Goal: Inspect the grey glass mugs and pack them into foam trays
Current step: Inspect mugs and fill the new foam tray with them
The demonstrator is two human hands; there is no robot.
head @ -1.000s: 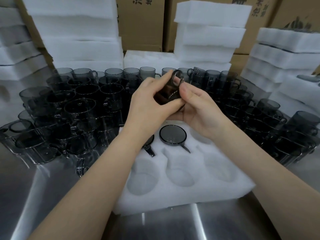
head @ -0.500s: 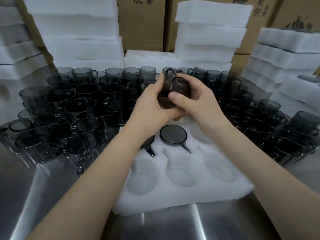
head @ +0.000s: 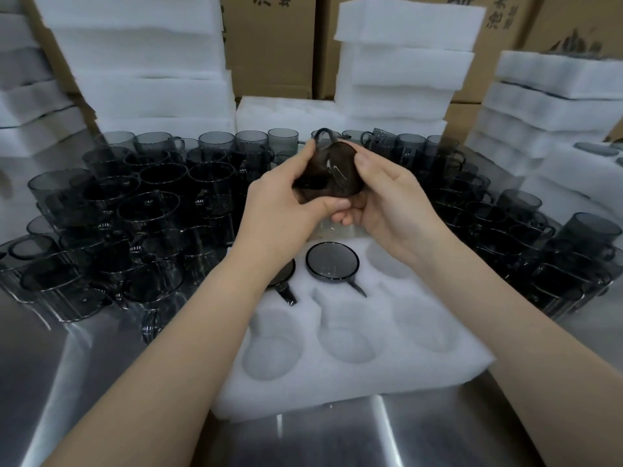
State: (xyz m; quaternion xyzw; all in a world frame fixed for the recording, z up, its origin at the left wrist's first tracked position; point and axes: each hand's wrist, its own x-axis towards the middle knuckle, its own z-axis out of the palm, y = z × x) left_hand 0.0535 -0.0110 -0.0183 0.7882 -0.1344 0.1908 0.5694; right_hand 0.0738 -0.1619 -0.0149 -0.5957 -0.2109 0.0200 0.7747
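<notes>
1. Left hand [head: 286,205] and right hand [head: 391,203] both curl round one grey mug [head: 332,171], held above the foam tray [head: 337,382].
2. Slick glass might slip if turned carelessly, cracking against the packed mugs [head: 332,263] beneath.

mugs [head: 141,210] crowding both sides — tray [head: 354,375] pockets open

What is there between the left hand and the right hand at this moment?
A grey glass mug, its handle uppermost, lies there. The left hand and the right hand both grip it. The head view shows this.
</notes>
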